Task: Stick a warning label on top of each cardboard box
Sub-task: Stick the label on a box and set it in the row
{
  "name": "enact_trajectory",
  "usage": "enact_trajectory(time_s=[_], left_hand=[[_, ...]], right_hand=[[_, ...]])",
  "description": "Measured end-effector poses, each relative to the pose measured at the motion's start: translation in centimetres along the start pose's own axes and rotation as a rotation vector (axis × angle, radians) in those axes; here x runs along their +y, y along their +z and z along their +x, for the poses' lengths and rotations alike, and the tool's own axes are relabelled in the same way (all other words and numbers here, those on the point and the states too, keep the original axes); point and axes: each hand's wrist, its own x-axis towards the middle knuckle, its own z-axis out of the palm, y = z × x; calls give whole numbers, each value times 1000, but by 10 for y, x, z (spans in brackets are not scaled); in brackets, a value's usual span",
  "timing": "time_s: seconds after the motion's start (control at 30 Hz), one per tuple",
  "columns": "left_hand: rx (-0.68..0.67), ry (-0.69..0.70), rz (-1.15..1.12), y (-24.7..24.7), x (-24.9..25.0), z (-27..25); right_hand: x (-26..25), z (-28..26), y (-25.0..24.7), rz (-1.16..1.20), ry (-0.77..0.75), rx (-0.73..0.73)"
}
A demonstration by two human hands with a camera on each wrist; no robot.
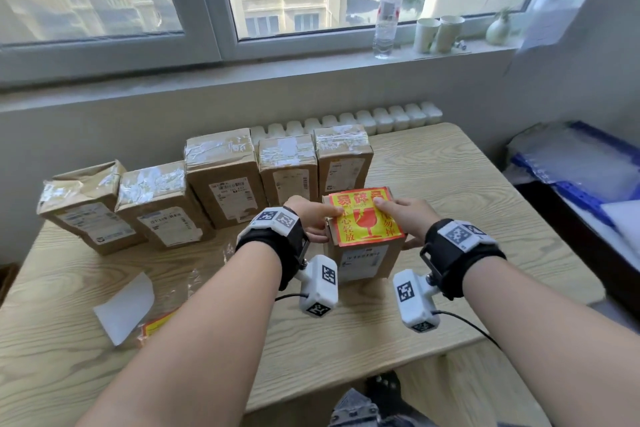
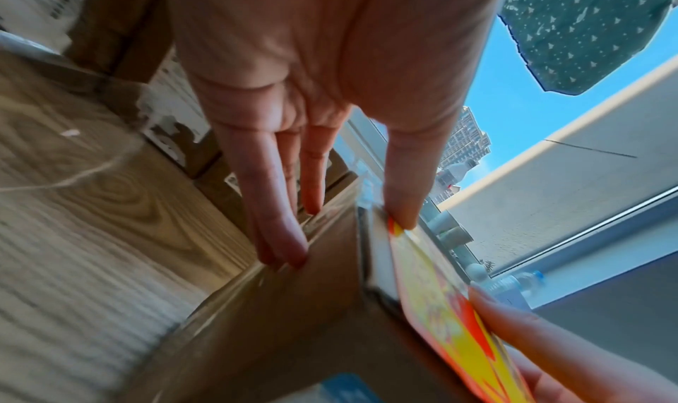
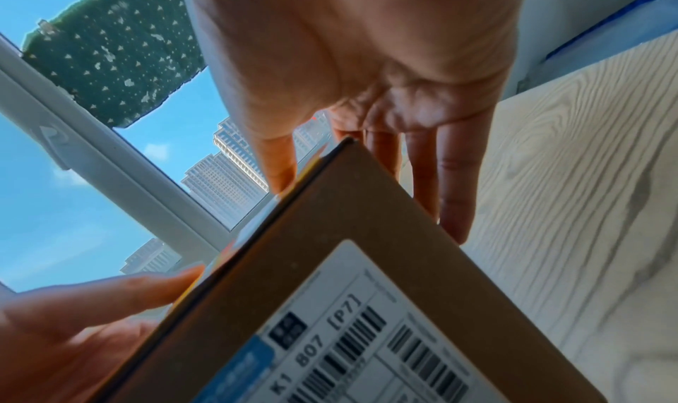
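Note:
A small cardboard box [image 1: 367,260] stands in front of me on the wooden table [image 1: 467,191]. A red and yellow warning label [image 1: 363,222] lies on its top. My left hand [image 1: 322,220] presses its thumb on the label's left edge, with straight fingers [image 2: 282,235] against the box's left side [image 2: 293,322]. My right hand [image 1: 398,215] presses the label's right part, and its other fingers [image 3: 455,206] reach down the right side of the box [image 3: 348,250]. The label [image 2: 440,308] slightly overhangs the top edge.
Several taped cardboard boxes [image 1: 225,177] stand in a row behind, without warning labels. A white backing sheet [image 1: 124,308] and a pack of labels [image 1: 152,326] lie at front left. A bottle [image 1: 388,7] and paper cups [image 1: 438,33] stand on the windowsill. A blue crate [image 1: 581,170] sits beside the table.

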Motion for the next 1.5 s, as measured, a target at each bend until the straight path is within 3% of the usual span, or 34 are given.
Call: enact_trajectory(time_s=[0.3, 0.53, 0.73, 1.03, 1.23, 1.37, 1.5], left_hand=[[-47, 46, -65, 67, 90, 42], [3, 54, -51, 103, 153, 89], [239, 92, 16, 102, 169, 136], [357, 56, 241, 106, 155, 191], [402, 86, 395, 106, 165, 167], [458, 102, 376, 96, 166, 157], [466, 126, 300, 70, 167, 142]], right_hand=[[-31, 46, -97, 29, -57, 133], [-48, 128, -141, 52, -69, 121], [-53, 183, -134, 40, -125, 5], [-54, 200, -123, -31, -132, -23], [-56, 201, -119, -67, -134, 6], [-64, 188, -121, -158, -117, 15], [-83, 169, -121, -279, -203, 185]])
